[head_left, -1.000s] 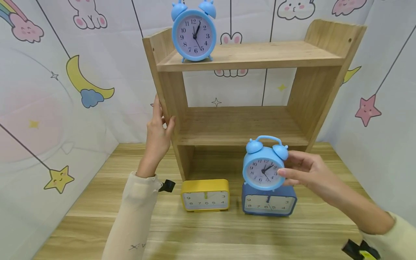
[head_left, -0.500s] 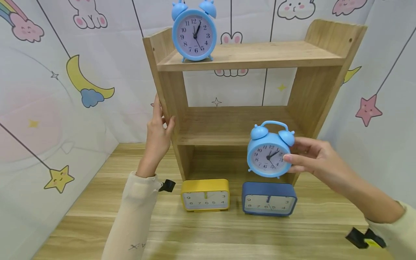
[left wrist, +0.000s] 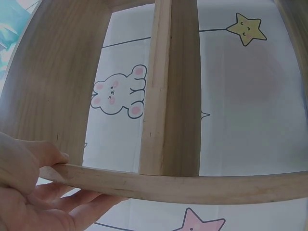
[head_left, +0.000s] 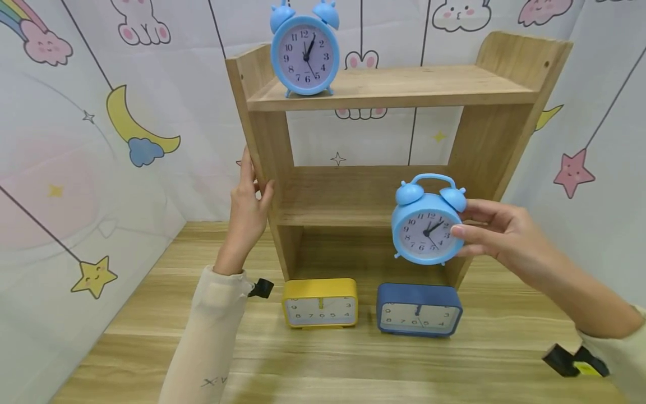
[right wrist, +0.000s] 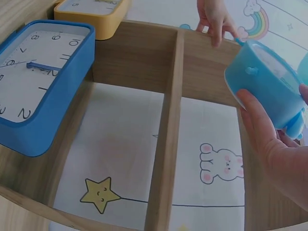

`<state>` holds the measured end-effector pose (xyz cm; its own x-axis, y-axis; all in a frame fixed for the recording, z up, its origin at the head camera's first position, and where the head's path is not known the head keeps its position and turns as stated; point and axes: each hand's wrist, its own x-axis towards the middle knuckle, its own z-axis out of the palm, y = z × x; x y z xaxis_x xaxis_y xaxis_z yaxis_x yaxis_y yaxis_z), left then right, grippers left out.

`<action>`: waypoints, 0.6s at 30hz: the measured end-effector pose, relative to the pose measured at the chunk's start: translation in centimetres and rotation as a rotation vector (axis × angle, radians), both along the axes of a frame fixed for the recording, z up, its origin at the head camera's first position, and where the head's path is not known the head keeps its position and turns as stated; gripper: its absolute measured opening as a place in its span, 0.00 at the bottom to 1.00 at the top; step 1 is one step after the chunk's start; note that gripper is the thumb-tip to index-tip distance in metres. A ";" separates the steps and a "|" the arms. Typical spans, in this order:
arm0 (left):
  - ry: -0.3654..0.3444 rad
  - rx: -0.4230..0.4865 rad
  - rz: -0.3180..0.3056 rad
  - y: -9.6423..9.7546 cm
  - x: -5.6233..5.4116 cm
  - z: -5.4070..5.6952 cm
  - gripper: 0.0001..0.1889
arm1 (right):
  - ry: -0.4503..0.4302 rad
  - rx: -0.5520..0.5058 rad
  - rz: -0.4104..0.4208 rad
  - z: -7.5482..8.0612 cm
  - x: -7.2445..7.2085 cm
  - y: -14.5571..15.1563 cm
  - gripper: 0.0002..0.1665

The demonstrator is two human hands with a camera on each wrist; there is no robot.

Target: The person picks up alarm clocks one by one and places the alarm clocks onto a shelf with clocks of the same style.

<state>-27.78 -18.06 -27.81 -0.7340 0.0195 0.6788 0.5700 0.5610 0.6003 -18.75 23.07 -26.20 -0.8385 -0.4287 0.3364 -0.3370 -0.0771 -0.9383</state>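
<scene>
My right hand [head_left: 499,233] grips a light blue twin-bell alarm clock [head_left: 428,233] by its right side, thumb on the front rim and fingers behind. The clock hangs in front of the middle shelf's edge, tilted slightly back. In the right wrist view the clock [right wrist: 267,79] shows its side above my fingers. My left hand [head_left: 247,213] holds the left side panel of the wooden shelf unit [head_left: 363,216]; in the left wrist view the thumb and fingers lie on either side of the panel edge [left wrist: 192,188]. A matching blue alarm clock [head_left: 305,56] stands at the top shelf's left end.
On the table [head_left: 323,365], a yellow rectangular clock [head_left: 320,303] and a dark blue rectangular clock [head_left: 419,310] stand in front of the unit's base. Cartoon-printed white cloth [head_left: 75,168] surrounds the table at the back and sides.
My right hand has raised the light blue alarm clock from in front of the dark blue clock, moving up and a little right. My left hand stays on the side panel.
</scene>
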 end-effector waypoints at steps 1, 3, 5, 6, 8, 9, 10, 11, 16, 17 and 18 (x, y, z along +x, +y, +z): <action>0.002 -0.002 0.002 0.0 0.0 0.0 0.40 | 0.000 -0.011 0.004 0.1 0.0 0.0 0.23; 0.005 -0.004 0.003 0.0 0.1 0.0 0.39 | 0.006 -0.027 0.010 0.3 -0.1 0.1 0.23; 0.005 -0.005 0.001 0.1 0.1 0.1 0.39 | 0.014 -0.046 0.011 0.5 -0.2 0.1 0.23; 0.006 -0.006 0.000 0.1 0.1 0.1 0.39 | 0.017 -0.056 0.012 0.6 -0.2 0.1 0.23; 0.009 -0.005 -0.004 0.1 0.1 0.1 0.39 | 0.023 -0.077 0.012 0.8 -0.2 0.1 0.23; 0.009 -0.004 -0.006 0.1 0.1 0.1 0.39 | 0.025 -0.085 0.013 0.9 -0.3 0.1 0.23; 0.009 -0.004 -0.007 0.1 0.1 0.1 0.39 | 0.027 -0.092 0.015 1.1 -0.3 0.1 0.23; 0.009 -0.004 -0.007 0.1 0.1 0.1 0.40 | 0.028 -0.099 0.018 1.2 -0.3 0.1 0.24; 0.006 -0.001 -0.007 0.1 0.2 0.1 0.40 | 0.036 -0.101 0.019 2.1 -0.4 0.2 0.23; 0.006 -0.002 -0.007 0.1 0.2 0.1 0.39 | 0.039 -0.102 0.016 2.3 -0.4 0.2 0.23; 0.005 -0.002 -0.008 0.1 0.2 0.1 0.39 | 0.043 -0.103 0.013 2.5 -0.4 0.2 0.23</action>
